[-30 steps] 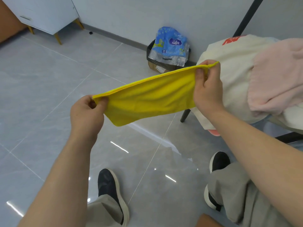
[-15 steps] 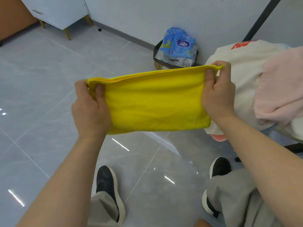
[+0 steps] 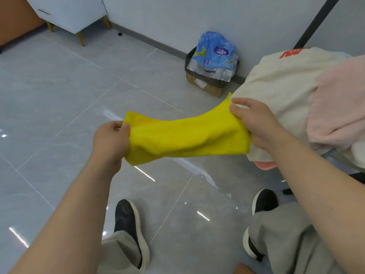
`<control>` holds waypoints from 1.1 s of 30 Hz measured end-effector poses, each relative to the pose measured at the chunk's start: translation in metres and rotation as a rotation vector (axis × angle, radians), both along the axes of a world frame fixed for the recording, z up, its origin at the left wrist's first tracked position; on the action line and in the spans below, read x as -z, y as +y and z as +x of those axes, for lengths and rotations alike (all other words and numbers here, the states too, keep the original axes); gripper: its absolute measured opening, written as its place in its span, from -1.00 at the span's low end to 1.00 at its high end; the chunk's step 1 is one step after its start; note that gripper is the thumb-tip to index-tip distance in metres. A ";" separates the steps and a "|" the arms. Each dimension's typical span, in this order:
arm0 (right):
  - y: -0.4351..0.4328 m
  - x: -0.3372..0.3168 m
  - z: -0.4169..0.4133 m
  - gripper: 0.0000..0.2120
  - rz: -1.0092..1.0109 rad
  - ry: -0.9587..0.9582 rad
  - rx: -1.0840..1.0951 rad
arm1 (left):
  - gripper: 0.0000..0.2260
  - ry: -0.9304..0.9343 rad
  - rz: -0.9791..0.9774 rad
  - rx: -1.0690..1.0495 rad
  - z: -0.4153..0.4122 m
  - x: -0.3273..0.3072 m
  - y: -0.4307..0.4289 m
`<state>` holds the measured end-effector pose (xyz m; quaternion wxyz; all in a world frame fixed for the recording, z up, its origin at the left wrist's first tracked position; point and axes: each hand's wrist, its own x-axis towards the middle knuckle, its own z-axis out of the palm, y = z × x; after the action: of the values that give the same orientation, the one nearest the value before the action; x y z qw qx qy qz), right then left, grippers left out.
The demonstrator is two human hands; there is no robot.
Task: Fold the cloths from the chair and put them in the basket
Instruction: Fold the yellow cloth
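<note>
A person standing on a glossy grey tiled floor (image 3: pixel 79 95) holds a bright yellow microfibre cloth (image 3: pixel 187 137) stretched in the air between both hands, above their black slip-on shoes (image 3: pixel 128 220). The left hand (image 3: pixel 110 141) grips the cloth's lower left end, fingers curled round the fabric; the right hand (image 3: pixel 256 123) pinches its raised right end between thumb and fingers. The cloth sags slightly in the middle and touches nothing else. Just behind the right hand lies a heap with a large cream knitted cloth (image 3: pixel 276 86) and a pale pink towel (image 3: pixel 339 107) draped over it. By the wall, a crumpled blue plastic package (image 3: pixel 215 52) rests on a cardboard box lined with a black bag (image 3: pixel 207 86).
</note>
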<state>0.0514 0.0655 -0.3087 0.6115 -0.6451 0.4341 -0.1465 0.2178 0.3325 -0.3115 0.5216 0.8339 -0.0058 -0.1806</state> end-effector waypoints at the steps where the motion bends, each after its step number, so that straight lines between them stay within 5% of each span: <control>1: 0.000 -0.001 0.001 -0.71 0.067 -0.036 -0.001 | -0.83 -0.046 0.018 -0.018 -0.001 0.001 -0.001; 4: 0.001 0.001 0.002 -0.69 0.015 -0.078 -0.027 | -0.89 -0.278 0.092 -0.035 -0.005 -0.004 -0.003; 8: 0.003 0.002 0.000 -0.77 -0.355 -0.072 -0.042 | -0.81 -0.462 0.081 -0.034 -0.012 -0.012 -0.007; 15: 0.003 -0.001 -0.006 -0.69 -0.736 0.078 -0.162 | -0.81 -0.577 0.187 0.051 -0.016 -0.021 -0.008; 25: 0.001 0.001 -0.005 -0.69 -0.451 0.082 -0.140 | -0.91 -0.140 0.138 0.039 -0.003 -0.008 -0.001; 29: 0.001 -0.001 -0.004 -0.72 -0.321 0.026 -0.087 | -0.69 -0.040 -0.053 0.103 -0.006 -0.016 -0.001; 33: -0.006 -0.004 -0.002 -0.72 -0.123 -0.014 -0.016 | -0.74 0.084 -0.245 0.103 -0.006 -0.022 -0.004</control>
<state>0.0496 0.0597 -0.3048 0.5749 -0.6840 0.4147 -0.1725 0.2117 0.3284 -0.2899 0.6093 0.7542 -0.0489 -0.2398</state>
